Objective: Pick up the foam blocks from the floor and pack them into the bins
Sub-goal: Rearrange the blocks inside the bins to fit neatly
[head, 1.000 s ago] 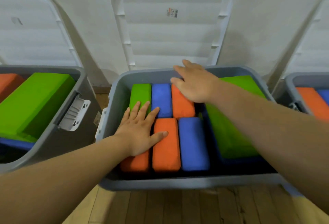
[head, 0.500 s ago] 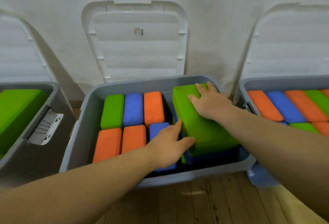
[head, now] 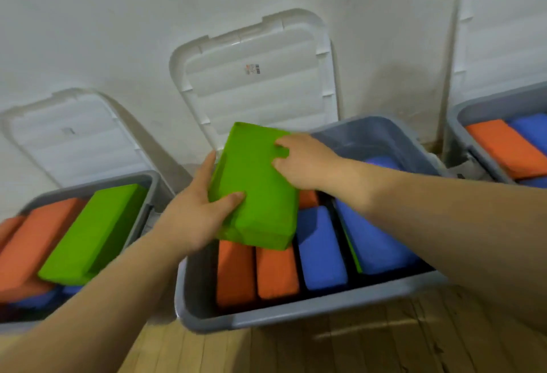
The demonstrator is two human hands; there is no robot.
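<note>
My left hand [head: 192,212] and right hand [head: 307,165] pinch the green rectangular foam block [head: 254,189] by its sides. Its long axis points away, above the grey plastic bin [head: 296,315].

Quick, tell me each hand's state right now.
Left hand: holds the green block by its near left edge, thumb on top.
Right hand: holds the same block's right side.

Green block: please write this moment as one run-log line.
object: green block, tilted, held above middle bin | left hand: grips its left edge | right hand: grips its right edge
</note>
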